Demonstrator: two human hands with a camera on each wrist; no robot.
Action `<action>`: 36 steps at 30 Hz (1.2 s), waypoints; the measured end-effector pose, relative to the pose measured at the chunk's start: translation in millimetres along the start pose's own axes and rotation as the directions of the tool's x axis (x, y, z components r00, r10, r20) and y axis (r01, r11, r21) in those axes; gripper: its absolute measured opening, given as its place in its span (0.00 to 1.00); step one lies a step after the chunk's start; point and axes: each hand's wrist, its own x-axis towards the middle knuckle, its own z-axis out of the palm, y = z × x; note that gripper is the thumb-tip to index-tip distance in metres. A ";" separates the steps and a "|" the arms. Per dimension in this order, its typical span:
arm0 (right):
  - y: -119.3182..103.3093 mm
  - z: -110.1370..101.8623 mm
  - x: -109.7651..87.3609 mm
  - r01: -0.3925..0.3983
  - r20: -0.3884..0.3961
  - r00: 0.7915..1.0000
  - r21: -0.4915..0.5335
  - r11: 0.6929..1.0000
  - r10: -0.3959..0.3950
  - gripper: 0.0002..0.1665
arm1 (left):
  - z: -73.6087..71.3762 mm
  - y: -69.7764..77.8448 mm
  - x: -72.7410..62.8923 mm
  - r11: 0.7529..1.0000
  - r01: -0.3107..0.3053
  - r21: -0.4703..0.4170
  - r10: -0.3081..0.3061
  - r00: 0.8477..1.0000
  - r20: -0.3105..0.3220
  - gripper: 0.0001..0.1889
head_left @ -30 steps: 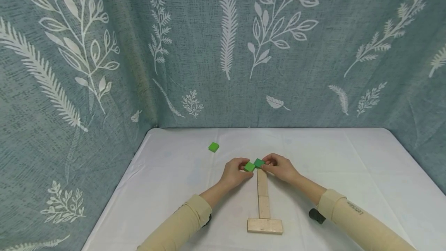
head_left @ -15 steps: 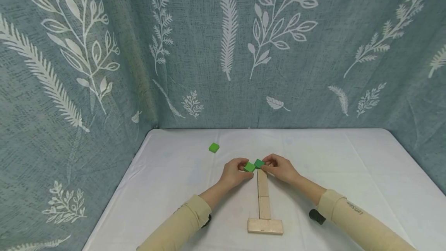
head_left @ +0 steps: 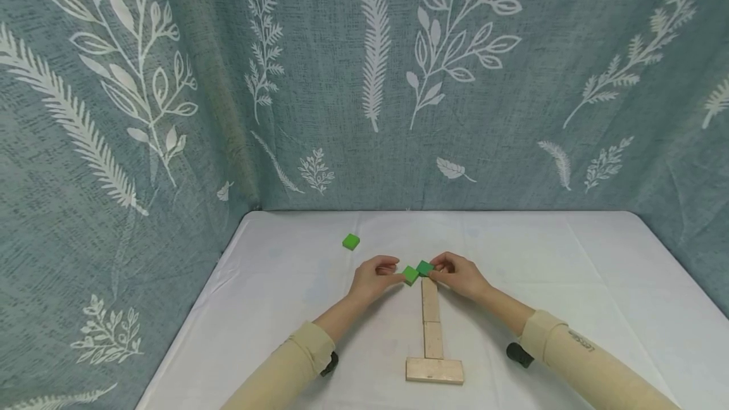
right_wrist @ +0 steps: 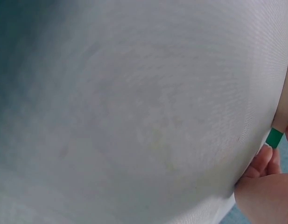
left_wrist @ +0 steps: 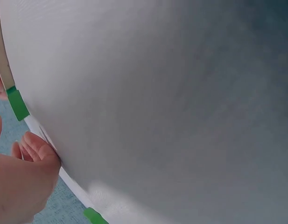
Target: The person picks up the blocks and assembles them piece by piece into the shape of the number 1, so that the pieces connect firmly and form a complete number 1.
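Observation:
My right hand [head_left: 462, 277] pinches a dark green square block [head_left: 424, 268] between thumb and fingers, at the far end of a line of wooden blocks [head_left: 429, 299]. Corner to corner with it, on the left, lies a light green square block [head_left: 411, 275]. Beside that one is my left hand [head_left: 373, 280], its fingers drawn away and the thumb tip close to the block's edge. In the left wrist view, a gap shows between the hand [left_wrist: 24, 184] and the green block [left_wrist: 17, 104]. The right wrist view has the dark green block [right_wrist: 274, 137] between thumb and fingertips.
Another light green block [head_left: 350, 242] lies farther back on the left of the white-covered table [head_left: 569, 271]. A wooden plank [head_left: 435, 371] lies crosswise at the near end of the line. A patterned blue-green curtain [head_left: 398, 163] hangs behind the table.
My left hand has let go of the light green block and moved slightly left, its fingers spreading off it. The right hand keeps its hold on the dark green block.

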 end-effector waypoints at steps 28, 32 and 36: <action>2.4 0.4 0.7 0.010 0.005 1.000 0.032 0.999 -0.010 0.17 | -24.9 -3.1 12.4 0.954 0.090 -0.286 -0.124 0.987 -0.104 0.17; 3.0 0.5 1.6 0.013 0.003 1.000 0.030 0.999 -0.013 0.17 | -29.8 -2.1 13.8 0.949 0.078 -0.307 -0.120 0.986 -0.120 0.18; 4.5 1.5 2.2 0.011 0.001 1.000 0.024 1.000 -0.011 0.16 | -35.1 -3.1 16.3 0.943 0.071 -0.325 -0.125 0.981 -0.148 0.18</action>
